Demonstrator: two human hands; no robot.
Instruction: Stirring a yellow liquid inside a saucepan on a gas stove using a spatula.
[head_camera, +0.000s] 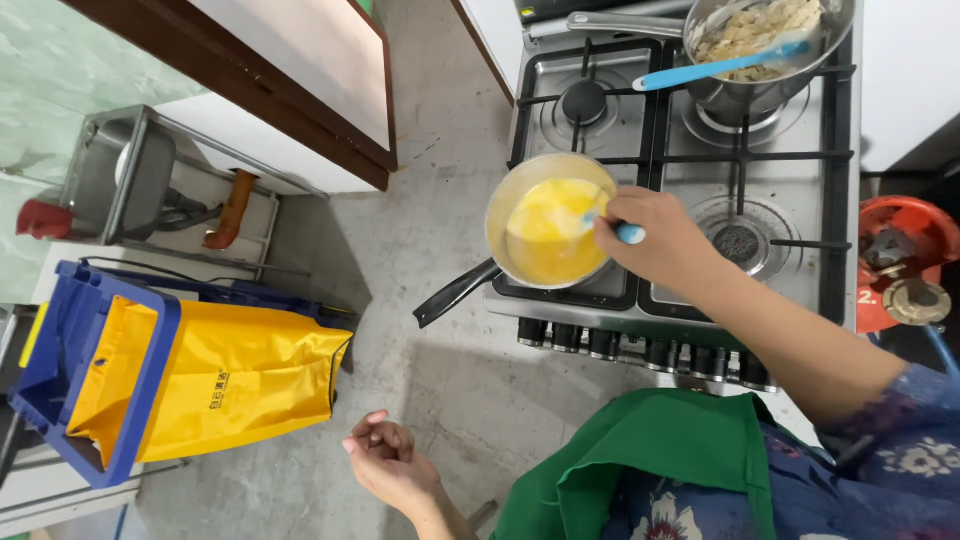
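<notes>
A small frying pan (505, 200) with a black handle sits on the front left burner of a gas stove (650, 150), filled with yellow beaten egg (545, 235). My right hand (655, 238) reaches over the pan's right rim, gripping a blue-handled utensil (628, 233) whose tip is in the egg. My left hand (385, 455) hangs low in front of me, away from the stove, fingers curled with nothing in them. A steel pot (770, 45) of pale crumbly food with a blue spatula (720, 66) in it stands on the back right burner.
A red gas cylinder (900, 260) stands right of the stove. On the concrete floor to the left is a blue frame holding a yellow bag (200, 380). Behind it is a metal rack (140, 180) beside a white cabinet. I wear a green apron.
</notes>
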